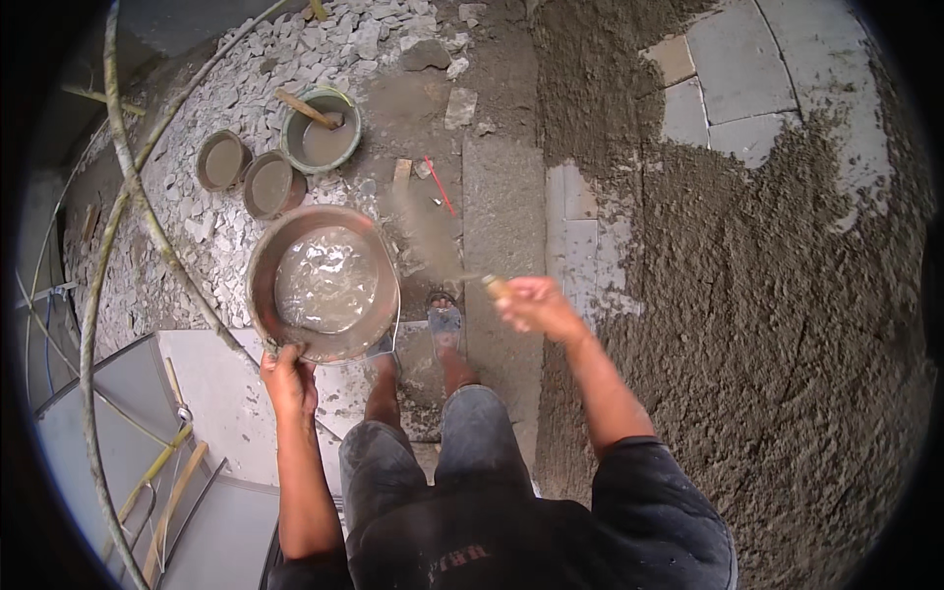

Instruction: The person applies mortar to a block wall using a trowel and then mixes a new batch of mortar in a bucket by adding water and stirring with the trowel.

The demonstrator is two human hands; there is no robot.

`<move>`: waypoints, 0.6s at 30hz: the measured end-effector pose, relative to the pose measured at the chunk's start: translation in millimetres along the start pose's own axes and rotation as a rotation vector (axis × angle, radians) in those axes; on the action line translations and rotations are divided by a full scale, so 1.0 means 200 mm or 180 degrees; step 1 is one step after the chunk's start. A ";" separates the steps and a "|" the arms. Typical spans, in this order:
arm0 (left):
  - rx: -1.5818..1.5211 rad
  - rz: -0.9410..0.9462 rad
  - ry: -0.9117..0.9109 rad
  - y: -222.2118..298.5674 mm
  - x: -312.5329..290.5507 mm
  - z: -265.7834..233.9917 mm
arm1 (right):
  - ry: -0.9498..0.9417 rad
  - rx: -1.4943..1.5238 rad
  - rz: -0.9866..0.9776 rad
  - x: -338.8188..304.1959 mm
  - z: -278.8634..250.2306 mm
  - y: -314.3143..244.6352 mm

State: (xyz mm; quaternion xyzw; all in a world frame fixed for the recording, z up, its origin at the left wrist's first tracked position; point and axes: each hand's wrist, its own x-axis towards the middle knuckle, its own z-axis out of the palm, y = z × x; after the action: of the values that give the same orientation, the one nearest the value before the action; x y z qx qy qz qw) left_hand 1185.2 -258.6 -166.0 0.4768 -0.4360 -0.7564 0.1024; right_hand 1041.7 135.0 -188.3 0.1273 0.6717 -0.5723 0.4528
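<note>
My left hand is closed on the near rim of a round, mud-smeared bucket. Watery grey liquid glistens inside it, and a thin wire handle hangs down on its right side. To the right, my right hand grips the wooden handle of a trowel. The trowel's blade is smeared by motion and points up and left, toward the area just right of the bucket. Rough wet mortar covers most of the surface on my right, with pale grey blocks showing through.
Two small buckets and a green-rimmed bucket with a wooden-handled tool stand on broken stone. Crossing poles rise at left beside grey panels. A red stick lies on the ground ahead of my feet.
</note>
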 end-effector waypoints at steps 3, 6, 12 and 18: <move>0.0068 -0.0067 0.0024 -0.11 0.05 -0.08 | 0.1507 0.0445 0.0251 -0.03 -0.51 0.10; 0.0100 -0.0213 0.0095 -0.09 -0.02 -0.02 | 0.2910 0.0015 -0.0596 -0.45 -0.73 -0.26; 0.0325 -0.0454 -0.0007 -0.12 -0.08 0.08 | 0.2469 -0.1852 -0.0740 -1.07 -0.38 -0.85; 0.0869 -0.0386 -0.0699 0.04 -0.18 0.24 | 0.1827 -0.4837 -0.1355 -0.77 0.22 -0.90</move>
State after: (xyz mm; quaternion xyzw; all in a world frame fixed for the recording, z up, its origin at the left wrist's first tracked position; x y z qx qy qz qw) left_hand 1163.8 -216.0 -128.8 0.4263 -0.5136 -0.7425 -0.0573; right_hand 1023.5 93.8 48.9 -0.2012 0.9733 0.0173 0.1093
